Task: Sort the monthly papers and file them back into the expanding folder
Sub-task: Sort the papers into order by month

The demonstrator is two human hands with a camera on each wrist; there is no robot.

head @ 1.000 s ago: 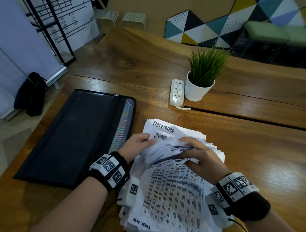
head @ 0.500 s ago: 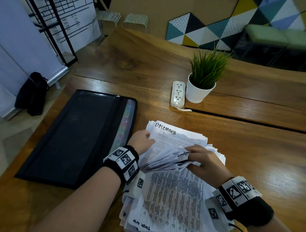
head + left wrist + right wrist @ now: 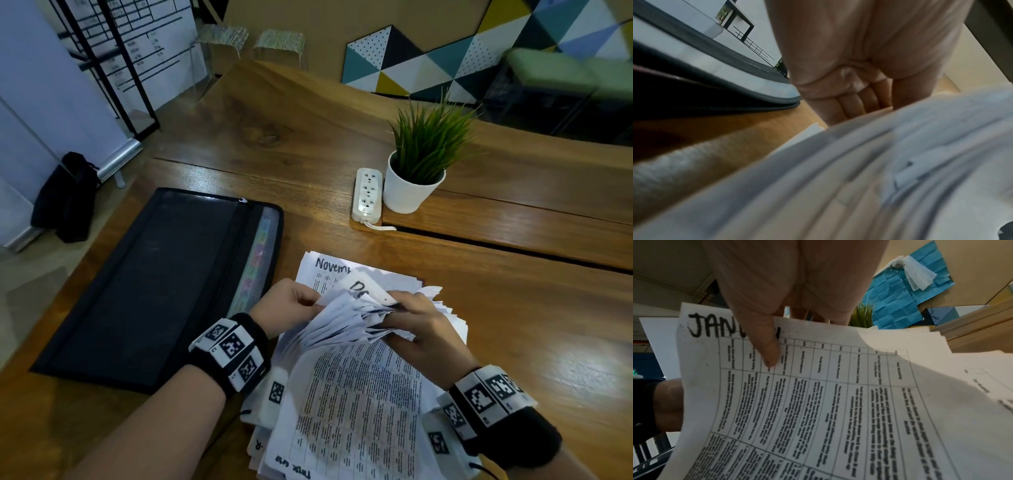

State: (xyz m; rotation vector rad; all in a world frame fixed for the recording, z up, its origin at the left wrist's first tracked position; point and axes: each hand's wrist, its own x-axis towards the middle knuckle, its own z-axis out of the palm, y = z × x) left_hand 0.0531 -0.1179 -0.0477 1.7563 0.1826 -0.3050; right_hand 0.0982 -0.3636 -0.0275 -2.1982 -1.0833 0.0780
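Note:
A thick stack of printed papers [image 3: 359, 404] with hand-written month names lies on the wooden table. My right hand [image 3: 416, 325] grips the lifted far edges of many sheets, thumb on a page marked "JAN" [image 3: 818, 386]. My left hand [image 3: 291, 308] pinches the left edge of the raised sheets, its fingers curled at the stack [image 3: 859, 104]. Under the lifted bundle a sheet headed "Novem" [image 3: 329, 270] lies flat. The black expanding folder [image 3: 154, 284] lies to the left, coloured tabs showing along its right side.
A white power strip [image 3: 367, 195] and a potted green plant [image 3: 419, 164] stand beyond the papers. A seam in the table [image 3: 513, 250] runs to the right. A black bag [image 3: 68, 198] sits on the floor at far left.
The December sheet that lay flat on top has been lifted into the held bundle, which uncovers a November sheet. Both hands stay at the far edge of the stack.

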